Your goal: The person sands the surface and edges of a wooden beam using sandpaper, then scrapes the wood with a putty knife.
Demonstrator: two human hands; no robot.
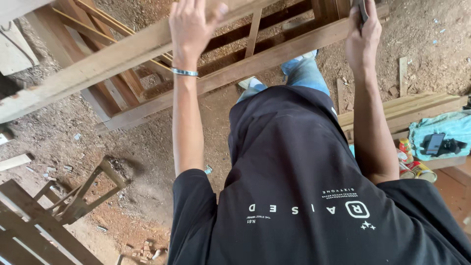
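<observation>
Head view: at lower left a small wooden frame (83,194) lies on the sawdust-strewn floor (147,147). At upper centre the left hand (191,29), a metal bangle (185,72) on its wrist, wraps its fingers over a pale wooden beam (98,64). At upper right the right hand (363,37) closes its fingers around a dark tool (362,10) against the lower rail (274,54). Planks (407,105) and tins (417,169) sit at right.
</observation>
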